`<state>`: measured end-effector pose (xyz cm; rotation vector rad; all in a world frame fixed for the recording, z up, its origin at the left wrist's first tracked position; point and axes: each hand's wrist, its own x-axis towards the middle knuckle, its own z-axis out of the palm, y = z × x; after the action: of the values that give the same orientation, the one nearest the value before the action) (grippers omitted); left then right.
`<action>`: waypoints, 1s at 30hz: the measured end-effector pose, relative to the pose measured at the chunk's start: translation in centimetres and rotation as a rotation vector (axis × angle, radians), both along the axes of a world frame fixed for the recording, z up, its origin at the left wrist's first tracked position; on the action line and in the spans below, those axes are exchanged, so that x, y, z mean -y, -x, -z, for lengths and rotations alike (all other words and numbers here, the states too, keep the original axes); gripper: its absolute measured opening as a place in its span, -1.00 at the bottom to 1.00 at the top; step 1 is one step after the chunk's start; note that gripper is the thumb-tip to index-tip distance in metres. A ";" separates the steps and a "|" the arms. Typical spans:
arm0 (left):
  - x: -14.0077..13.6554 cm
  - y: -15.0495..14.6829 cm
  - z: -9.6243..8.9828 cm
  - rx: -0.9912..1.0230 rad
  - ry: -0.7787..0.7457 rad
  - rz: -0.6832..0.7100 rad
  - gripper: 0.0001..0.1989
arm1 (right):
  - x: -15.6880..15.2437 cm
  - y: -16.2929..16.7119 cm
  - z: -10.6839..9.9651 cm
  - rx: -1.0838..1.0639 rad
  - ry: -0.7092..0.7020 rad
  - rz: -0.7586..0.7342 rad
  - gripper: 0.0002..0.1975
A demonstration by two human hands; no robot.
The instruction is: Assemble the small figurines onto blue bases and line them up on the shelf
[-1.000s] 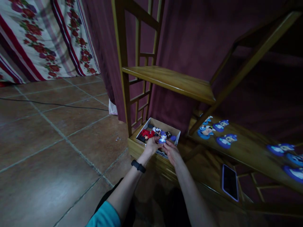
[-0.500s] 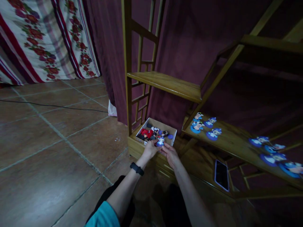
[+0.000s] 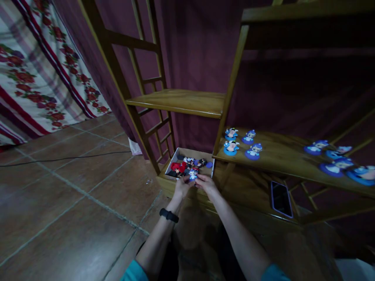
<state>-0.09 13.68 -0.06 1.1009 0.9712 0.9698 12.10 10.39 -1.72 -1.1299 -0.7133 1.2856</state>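
Both hands were on one small blue-and-white figure (image 3: 193, 175), held upright just over the near edge of an open cardboard box (image 3: 193, 152). Left hand (image 3: 181, 186) pinched it from the left side; right hand (image 3: 206, 183) had fingers on its right side. Grip nearly closed on both hands, fingertips around the figure's base; exact finger placement too small to tell.

Box sat on the low left part of a wooden shelf unit (image 3: 228, 74), with a pile of more figures inside: a red one (image 3: 178, 167) at left, dark and white ones mixed in the middle, a purple disc (image 3: 209, 164) at right.

On the shelf (image 3: 281, 152) to the right, four standing figures (image 3: 253, 151) were grouped at the left end, blue and purple bases. Second group (image 3: 336, 167) stood near the right end, well apart from the first.

Phone (image 3: 281, 199) lay screen up on the lower board, right of the box. Dark wristband (image 3: 169, 215) on left wrist, teal sleeves (image 3: 134, 272). Black cable (image 3: 64, 159) ran across the tiled floor (image 3: 96, 218) at left.
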 end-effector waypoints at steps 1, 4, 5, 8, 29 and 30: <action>0.1 -0.2 -0.1 0.012 0.011 -0.024 -0.70 | -0.1 0.0 0.0 0.002 -0.010 0.021 -0.68; 0.4 -0.9 -0.4 0.045 0.036 -0.106 -0.68 | -0.4 -0.3 -0.1 -0.006 -0.034 0.062 -0.70; 0.4 -1.1 -0.6 0.051 0.038 -0.130 -0.67 | -0.4 -0.4 -0.2 -0.008 -0.035 0.062 -0.70; 0.4 -1.6 -0.7 0.056 0.035 -0.163 -0.65 | -0.7 -0.9 -0.4 -0.002 0.003 0.063 -0.69; -2.8 -1.8 2.0 0.028 0.036 -0.036 -0.68 | -1.9 -1.4 -0.1 0.005 0.082 0.061 -0.64; -2.8 -1.8 2.0 0.021 0.024 -0.035 -0.68 | -1.9 -1.5 -0.1 -0.001 0.085 0.059 -0.63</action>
<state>1.71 16.52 -2.08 1.0542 0.9853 0.9937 13.57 12.31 -1.63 -1.2105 -0.6257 1.2765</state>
